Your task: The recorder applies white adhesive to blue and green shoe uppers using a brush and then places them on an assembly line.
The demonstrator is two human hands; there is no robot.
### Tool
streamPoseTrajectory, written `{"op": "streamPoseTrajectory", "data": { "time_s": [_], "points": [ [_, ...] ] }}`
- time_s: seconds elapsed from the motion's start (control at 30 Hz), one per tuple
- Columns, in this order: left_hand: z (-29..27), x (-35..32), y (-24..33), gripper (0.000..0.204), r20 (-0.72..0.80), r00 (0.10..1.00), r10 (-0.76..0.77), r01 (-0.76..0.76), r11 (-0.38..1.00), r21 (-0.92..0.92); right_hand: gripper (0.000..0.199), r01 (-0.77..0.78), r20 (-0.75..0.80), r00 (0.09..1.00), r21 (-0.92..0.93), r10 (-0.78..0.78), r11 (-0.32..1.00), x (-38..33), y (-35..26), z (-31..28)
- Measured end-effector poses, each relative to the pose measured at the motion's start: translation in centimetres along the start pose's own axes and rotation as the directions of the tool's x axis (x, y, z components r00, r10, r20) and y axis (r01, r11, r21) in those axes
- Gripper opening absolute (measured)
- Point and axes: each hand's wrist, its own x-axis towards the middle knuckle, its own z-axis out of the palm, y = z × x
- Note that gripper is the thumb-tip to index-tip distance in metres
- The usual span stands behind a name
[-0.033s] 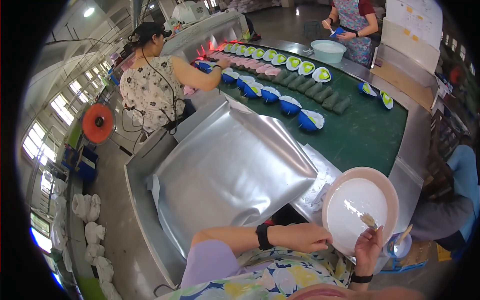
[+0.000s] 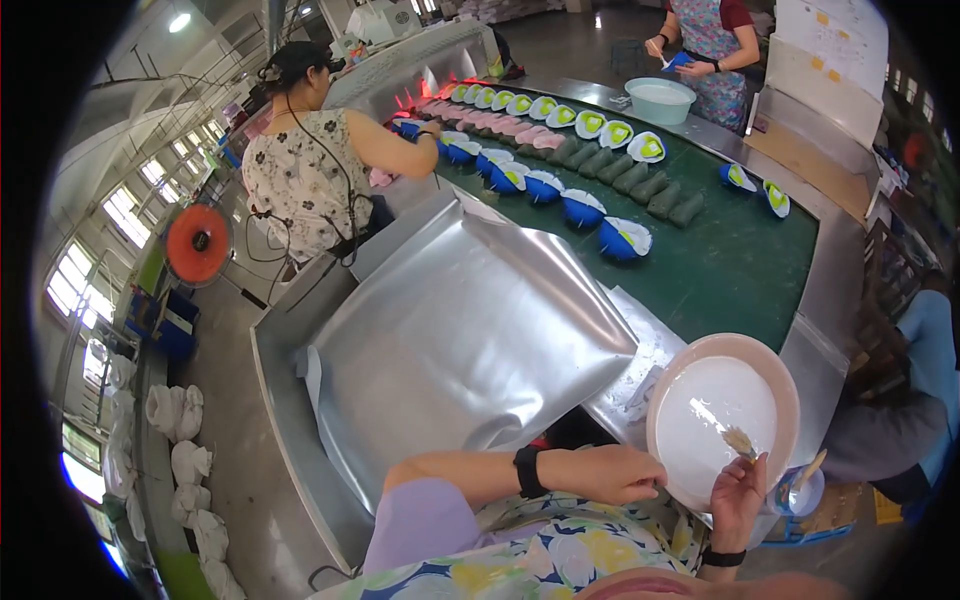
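A brush (image 2: 738, 442) with pale bristles is pinched in the fingers of my right hand (image 2: 738, 500). Its bristles are over the white liquid (image 2: 700, 410) inside a round pinkish basin (image 2: 788, 385); whether they touch the liquid I cannot tell. My left hand (image 2: 625, 475), a dark band on its wrist, is by the basin's near left side. Its fingers are curled in, and nothing shows in them. Just right of my right hand stands a small tub (image 2: 802, 492) with a wooden-handled tool (image 2: 815, 463) leaning in it.
A green conveyor belt (image 2: 740, 270) carries rows of blue-and-white shoe uppers (image 2: 625, 238) and dark sole-shaped pieces (image 2: 687, 210). Silvery sheeting (image 2: 470, 320) covers a bench at left. One co-worker (image 2: 310, 150) reaches over the belt; another (image 2: 710, 60) works beside a pale basin (image 2: 660, 100).
The co-worker at left has drawn a hand back slightly over the belt. The whole view has shifted a little. My hands and the brush stay in place.
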Motion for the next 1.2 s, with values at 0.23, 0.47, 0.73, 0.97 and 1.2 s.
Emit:
{"op": "streamPoseTrajectory", "data": {
  "time_s": [0.23, 0.47, 0.73, 0.97, 1.2],
  "points": [
    [0.3, 0.6, -0.6, 0.022, -0.073, 0.992, 0.106, -0.105, 0.994, 0.018, 0.027, 0.040, -0.029, 0.999, -0.052, -0.041, 0.998, 0.1, -0.9, 0.5],
    [0.2, 0.5, -0.9, 0.022, -0.113, 0.986, 0.123, -0.117, 0.991, 0.061, 0.026, -0.020, 0.044, 0.999, -0.044, 0.022, 0.999, 0.6, -1.1, 0.1],
    [0.7, 0.6, -1.2, 0.022, -0.087, 0.983, 0.163, -0.155, 0.984, 0.085, 0.026, -0.010, 0.032, 0.999, -0.042, 0.011, 0.999, 0.2, -0.9, 0.0],
    [1.1, 0.5, -1.5, 0.022, -0.107, 0.971, 0.215, -0.202, 0.972, 0.120, 0.030, 0.025, -0.020, 0.999, -0.079, -0.027, 0.997, -0.1, -0.7, 0.6],
    [0.9, 0.7, -1.2, 0.022, -0.099, 0.970, 0.223, -0.208, 0.967, 0.146, 0.028, -0.040, 0.050, 0.998, -0.049, 0.042, 0.998, 0.3, -1.1, 0.0]
  ]
}}
